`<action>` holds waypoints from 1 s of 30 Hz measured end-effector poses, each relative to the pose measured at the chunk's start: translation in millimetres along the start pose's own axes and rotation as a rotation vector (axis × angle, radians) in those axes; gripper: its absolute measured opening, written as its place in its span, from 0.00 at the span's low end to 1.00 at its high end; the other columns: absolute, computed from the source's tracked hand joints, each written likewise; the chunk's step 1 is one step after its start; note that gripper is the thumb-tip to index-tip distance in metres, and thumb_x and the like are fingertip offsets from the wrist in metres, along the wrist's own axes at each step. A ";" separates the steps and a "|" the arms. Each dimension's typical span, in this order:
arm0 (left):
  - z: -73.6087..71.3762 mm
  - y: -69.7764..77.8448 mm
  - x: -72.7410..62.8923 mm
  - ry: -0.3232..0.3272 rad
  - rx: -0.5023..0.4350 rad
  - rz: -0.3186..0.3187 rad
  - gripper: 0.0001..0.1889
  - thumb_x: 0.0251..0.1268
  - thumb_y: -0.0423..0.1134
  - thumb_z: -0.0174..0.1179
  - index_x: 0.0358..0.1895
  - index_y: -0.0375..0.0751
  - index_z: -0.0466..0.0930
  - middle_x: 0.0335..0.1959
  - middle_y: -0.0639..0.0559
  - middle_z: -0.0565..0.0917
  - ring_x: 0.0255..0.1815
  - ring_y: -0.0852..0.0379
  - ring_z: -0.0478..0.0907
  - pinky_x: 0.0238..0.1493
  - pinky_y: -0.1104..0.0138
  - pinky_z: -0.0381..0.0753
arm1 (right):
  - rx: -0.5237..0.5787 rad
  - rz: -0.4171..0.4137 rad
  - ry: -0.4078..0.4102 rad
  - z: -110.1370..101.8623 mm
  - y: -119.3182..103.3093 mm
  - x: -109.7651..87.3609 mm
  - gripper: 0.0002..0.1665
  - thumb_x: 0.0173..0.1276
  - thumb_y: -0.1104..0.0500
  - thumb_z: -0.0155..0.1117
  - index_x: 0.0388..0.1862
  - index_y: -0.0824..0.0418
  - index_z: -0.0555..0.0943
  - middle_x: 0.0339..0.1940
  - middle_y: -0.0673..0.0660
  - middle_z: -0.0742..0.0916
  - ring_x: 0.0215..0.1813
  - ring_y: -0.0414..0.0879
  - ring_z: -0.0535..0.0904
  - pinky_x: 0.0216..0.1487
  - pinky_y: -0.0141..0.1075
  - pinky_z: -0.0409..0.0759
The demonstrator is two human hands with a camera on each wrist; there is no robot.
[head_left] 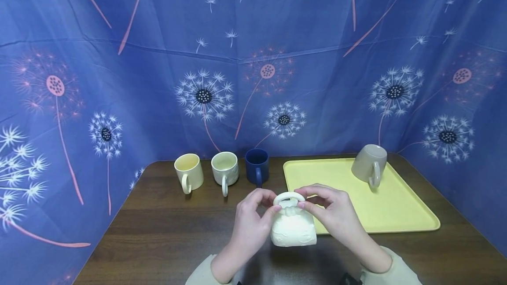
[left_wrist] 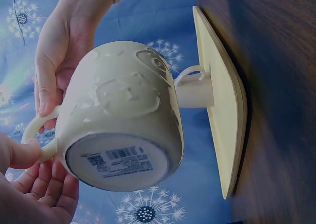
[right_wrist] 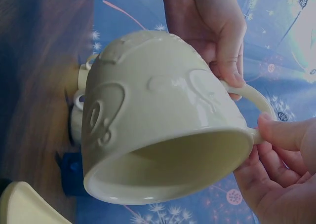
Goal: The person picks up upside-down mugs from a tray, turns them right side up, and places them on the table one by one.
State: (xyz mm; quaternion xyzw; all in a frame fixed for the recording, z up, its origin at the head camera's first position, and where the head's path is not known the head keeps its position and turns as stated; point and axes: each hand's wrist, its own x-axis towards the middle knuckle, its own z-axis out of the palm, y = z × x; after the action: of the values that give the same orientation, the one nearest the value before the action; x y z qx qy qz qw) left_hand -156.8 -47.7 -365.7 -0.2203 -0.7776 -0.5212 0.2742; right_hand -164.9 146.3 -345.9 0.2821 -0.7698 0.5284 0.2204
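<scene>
Both hands hold a cream mug [head_left: 293, 231] by its handle, above the table's front part. The mug lies on its side in the air, with the handle on top. My left hand [head_left: 253, 217] pinches the handle near the base end, and a printed label on the mug's base [left_wrist: 118, 161] shows in the left wrist view. Thumb and fingers of my right hand [head_left: 334, 210] pinch the handle's other end, near the rim. Raised patterns cover the mug's wall [right_wrist: 148, 91], and its mouth [right_wrist: 173, 169] faces the right-hand side.
Along the table's back edge stand a pale yellow mug [head_left: 189, 173], a whitish mug [head_left: 225, 169] and a dark blue mug [head_left: 256, 166], all upright. A yellow tray [head_left: 396, 214] lies at the right, bearing a grey mug [head_left: 366, 164] that appears upside down.
</scene>
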 end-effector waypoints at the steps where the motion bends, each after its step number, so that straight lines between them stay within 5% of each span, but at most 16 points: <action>1: -0.3 0.3 -0.1 -0.008 -0.001 -0.007 0.11 0.49 0.30 0.70 0.35 0.43 0.79 0.29 0.57 0.81 0.31 0.64 0.77 0.35 0.67 0.80 | -0.005 -0.001 0.001 -0.3 -0.2 0.4 0.16 0.50 0.69 0.73 0.39 0.60 0.85 0.35 0.53 0.88 0.37 0.38 0.83 0.34 0.30 0.81; 11: -3.3 1.1 1.6 -0.083 -0.118 -0.090 0.09 0.52 0.31 0.69 0.34 0.44 0.80 0.31 0.55 0.83 0.32 0.58 0.80 0.38 0.67 0.80 | -0.006 -0.043 -0.010 -3.8 -2.3 3.3 0.15 0.49 0.71 0.73 0.37 0.62 0.85 0.34 0.55 0.88 0.37 0.38 0.83 0.37 0.29 0.81; 19: -12.7 2.7 4.3 -0.240 -0.182 -0.202 0.08 0.54 0.35 0.68 0.36 0.42 0.80 0.32 0.53 0.83 0.32 0.61 0.79 0.39 0.69 0.80 | -0.084 -0.118 -0.062 -7.1 -1.7 6.1 0.15 0.48 0.70 0.73 0.37 0.59 0.86 0.34 0.50 0.88 0.38 0.37 0.83 0.38 0.26 0.80; 30: -23.8 1.1 11.7 -0.427 -0.180 -0.231 0.09 0.55 0.33 0.67 0.39 0.38 0.81 0.32 0.51 0.83 0.32 0.63 0.78 0.38 0.71 0.79 | -0.128 -0.195 -0.114 -8.4 -2.5 8.3 0.16 0.50 0.69 0.73 0.39 0.57 0.86 0.35 0.50 0.88 0.39 0.38 0.83 0.41 0.24 0.79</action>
State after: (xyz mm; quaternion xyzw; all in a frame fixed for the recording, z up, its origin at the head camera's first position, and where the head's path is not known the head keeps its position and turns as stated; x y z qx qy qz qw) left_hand -160.2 -68.8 -350.1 -0.2584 -0.7884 -0.5578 0.0219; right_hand -169.1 151.8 -336.0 0.3703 -0.7822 0.4376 0.2441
